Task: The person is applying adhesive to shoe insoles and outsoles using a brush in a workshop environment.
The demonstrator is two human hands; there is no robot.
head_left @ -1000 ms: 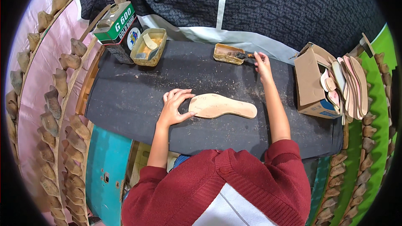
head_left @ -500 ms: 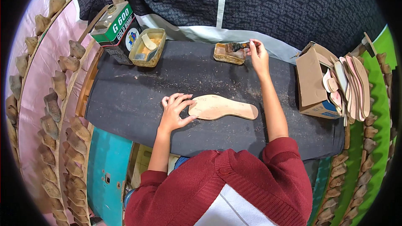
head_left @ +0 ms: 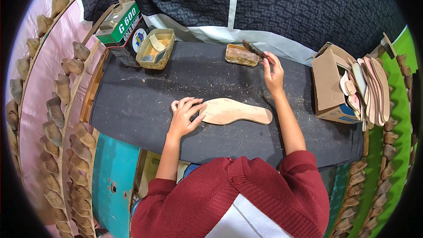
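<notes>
A tan insole [head_left: 235, 111] lies flat on the dark work table, its wide end to the left and its narrow end to the right. My left hand [head_left: 183, 117] grips the wide end, thumb by the near edge and curved fingers by the far one. Further back, my right hand [head_left: 274, 72] is closed around a dark, sticky-looking brush [head_left: 253, 49]. The brush tilts over a small yellowish tub [head_left: 241, 56], whose amber contents look like glue. Its tip is raised above the tub's back rim.
At the back left stand a green-and-black metal can [head_left: 123, 33] and a larger tub [head_left: 155, 64] with scraper-like pieces inside. A cardboard box [head_left: 327, 83] filled with insoles [head_left: 373, 90] is on the right. Racks of wooden shoe lasts [head_left: 55, 110] flank the table [head_left: 132, 101], which has scattered shavings.
My right hand has lifted the brush out of the small tub and shifted slightly nearer, tilting the brush tip upward. The left hand and insole have barely moved.
</notes>
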